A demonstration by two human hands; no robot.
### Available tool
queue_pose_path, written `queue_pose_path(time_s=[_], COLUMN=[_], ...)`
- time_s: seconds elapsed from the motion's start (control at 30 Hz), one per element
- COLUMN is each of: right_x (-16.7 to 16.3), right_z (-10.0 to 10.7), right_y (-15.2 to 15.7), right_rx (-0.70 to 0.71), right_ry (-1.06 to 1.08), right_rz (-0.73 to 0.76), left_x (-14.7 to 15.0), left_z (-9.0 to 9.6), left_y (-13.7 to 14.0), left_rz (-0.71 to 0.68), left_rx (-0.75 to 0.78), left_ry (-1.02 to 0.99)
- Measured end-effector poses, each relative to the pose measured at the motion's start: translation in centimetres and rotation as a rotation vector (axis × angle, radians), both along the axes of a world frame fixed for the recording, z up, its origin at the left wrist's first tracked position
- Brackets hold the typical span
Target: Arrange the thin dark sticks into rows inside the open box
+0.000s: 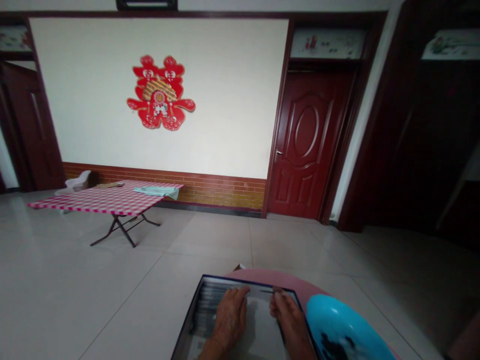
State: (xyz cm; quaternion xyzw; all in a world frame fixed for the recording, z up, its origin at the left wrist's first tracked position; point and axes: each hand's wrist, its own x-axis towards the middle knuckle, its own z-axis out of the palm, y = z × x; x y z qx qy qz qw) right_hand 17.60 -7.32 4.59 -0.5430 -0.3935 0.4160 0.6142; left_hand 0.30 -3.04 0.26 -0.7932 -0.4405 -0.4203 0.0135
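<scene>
A shallow dark-rimmed tray (195,295) lies before me, with a row of thin dark sticks (213,296) along its left side and a pale bare floor on the right. Over the middle of the tray is my left hand (230,317), its fingers drawn together towards the right. Whatever they pinch, if anything, is too small to make out. My right hand (288,316) is closed near the tray's right edge. Between its thumb and finger it grips one thin dark stick (265,291), which points left towards my left fingertips.
The tray rests on a round pink table (281,276). To its right is a blue basin (348,320) with dark pieces (333,346) inside. Farther off stand a folding table (97,197) with a checked cover, a white chair (78,181) and a red door (305,145).
</scene>
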Motion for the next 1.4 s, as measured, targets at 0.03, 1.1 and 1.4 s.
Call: queue_pose_path(time_s=[0.03,1.1,1.4], right_x=[0.2,-0.5,-0.4], right_z=[-0.3,-1.3,-1.1], right_y=[0.1,0.3,0.2], right_rx=[0.010,-0.025,-0.013], right_ry=[0.026,0.042,0.092], right_rz=[-0.018,0.119,0.082], left_x=[0.1,0.8,1.0], left_z=[0.0,3.8,2.4], left_y=[0.0,-2.4,-2.3], left_rz=[-0.007,0.009,-0.047], left_rx=[0.011,-0.252,-0.138], left_ry=[0.001,0.201,0.175])
